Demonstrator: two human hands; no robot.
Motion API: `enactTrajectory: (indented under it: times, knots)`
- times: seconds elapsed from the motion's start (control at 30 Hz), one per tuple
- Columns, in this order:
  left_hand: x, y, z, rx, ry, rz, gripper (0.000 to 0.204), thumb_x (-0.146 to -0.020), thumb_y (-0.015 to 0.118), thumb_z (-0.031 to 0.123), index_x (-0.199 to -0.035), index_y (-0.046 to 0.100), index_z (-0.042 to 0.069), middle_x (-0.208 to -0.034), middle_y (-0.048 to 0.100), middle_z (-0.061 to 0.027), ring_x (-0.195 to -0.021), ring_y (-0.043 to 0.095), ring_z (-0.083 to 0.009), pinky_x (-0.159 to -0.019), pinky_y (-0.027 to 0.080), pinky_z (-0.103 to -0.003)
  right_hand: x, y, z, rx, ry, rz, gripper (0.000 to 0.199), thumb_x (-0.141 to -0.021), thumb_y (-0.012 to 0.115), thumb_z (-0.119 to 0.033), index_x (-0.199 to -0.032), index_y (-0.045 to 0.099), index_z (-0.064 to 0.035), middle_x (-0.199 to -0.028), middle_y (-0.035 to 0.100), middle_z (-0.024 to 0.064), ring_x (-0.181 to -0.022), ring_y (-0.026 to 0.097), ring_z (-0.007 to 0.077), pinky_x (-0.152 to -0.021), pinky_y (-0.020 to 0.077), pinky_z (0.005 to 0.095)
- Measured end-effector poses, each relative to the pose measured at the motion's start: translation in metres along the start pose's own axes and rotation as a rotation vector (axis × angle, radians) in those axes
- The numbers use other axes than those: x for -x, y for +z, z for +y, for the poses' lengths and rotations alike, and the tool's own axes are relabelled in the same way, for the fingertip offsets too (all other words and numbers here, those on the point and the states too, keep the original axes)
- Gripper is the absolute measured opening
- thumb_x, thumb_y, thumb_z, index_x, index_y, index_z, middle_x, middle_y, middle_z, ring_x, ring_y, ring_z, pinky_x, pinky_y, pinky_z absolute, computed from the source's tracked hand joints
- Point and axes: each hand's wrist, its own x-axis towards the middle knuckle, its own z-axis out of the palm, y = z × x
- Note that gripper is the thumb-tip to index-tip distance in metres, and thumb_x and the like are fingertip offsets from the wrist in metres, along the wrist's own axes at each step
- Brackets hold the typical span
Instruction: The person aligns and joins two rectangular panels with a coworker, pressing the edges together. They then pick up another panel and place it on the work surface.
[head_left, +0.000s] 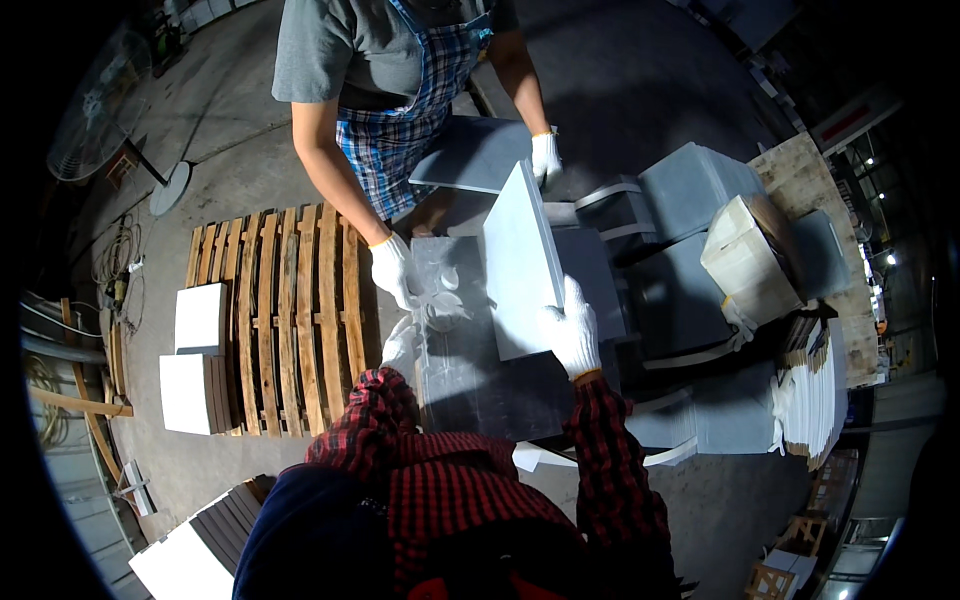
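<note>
**Pale panel stands tilted over the table, right hand clamped on its edge**

And here it is, right in the middle of the action: the pale panel (520,272), propped at a slant above the dark grey table (455,388), its broad face catching the light! The wearer's right hand (572,338), in a white glove, is clamped on the lower right edge of that panel, fingers pointing up along its side. Over to the left hand (399,346), gloved as well: it sits at the table's left edge, well apart from the panel, and whether its fingers are closed on anything, one cannot tell from here.

Across the table stands a co-worker (400,75) in a grey shirt and a checked apron (390,150). One of the co-worker's gloves (394,270) is down at the table's left side, just beyond the wearer's left hand; the other glove (546,158) is near the top of the pale panel, beside a grey panel (470,160).

Out on the left flank, a wooden pallet (293,325) with white panels (192,393) at its far side, and a standing fan (100,105) beyond. On the right, stacked grey panels (695,185) crowd around an open cardboard box (745,255)!
</note>
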Motion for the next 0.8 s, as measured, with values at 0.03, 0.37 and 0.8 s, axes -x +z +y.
enactTrajectory:
  times: [0.03, 0.37, 0.8]
  knots:
    - [0.000, -0.001, 0.000, 0.000, 0.003, -0.006, 0.052, -0.102, 0.048, 0.021, -0.152, 0.040, 0.017, -0.143, 0.053, -0.0036, -0.116, 0.055, -0.0219, -0.099, 0.041, -0.039, 0.000, 0.000, 0.000, 0.009, -0.005, 0.001, 0.059, -0.084, 0.063, -0.013, -0.139, 0.044, -0.0015, -0.099, 0.066, 0.0320, -0.093, 0.064, 0.0493, -0.081, 0.0510, 0.0550]
    - [0.017, 0.010, 0.004, -0.013, 0.041, 0.002, 0.052, -0.101, 0.048, 0.020, -0.152, 0.040, 0.015, -0.147, 0.050, -0.0072, -0.128, 0.051, -0.0256, -0.108, 0.036, -0.041, -0.001, 0.003, 0.001, 0.075, -0.013, 0.041, 0.060, -0.083, 0.063, -0.019, -0.138, 0.045, -0.0024, -0.096, 0.066, 0.0321, -0.091, 0.064, 0.0502, -0.080, 0.0516, 0.0551]
    - [-0.010, -0.014, 0.004, -0.224, 0.315, 0.138, 0.051, -0.102, 0.049, 0.025, -0.150, 0.041, 0.011, -0.141, 0.056, -0.0084, -0.129, 0.052, -0.0241, -0.110, 0.036, -0.042, 0.002, 0.004, -0.007, 0.142, 0.008, 0.105, 0.057, -0.084, 0.065, -0.022, -0.134, 0.049, -0.0031, -0.093, 0.069, 0.0260, -0.088, 0.066, 0.0459, -0.078, 0.0525, 0.0517]
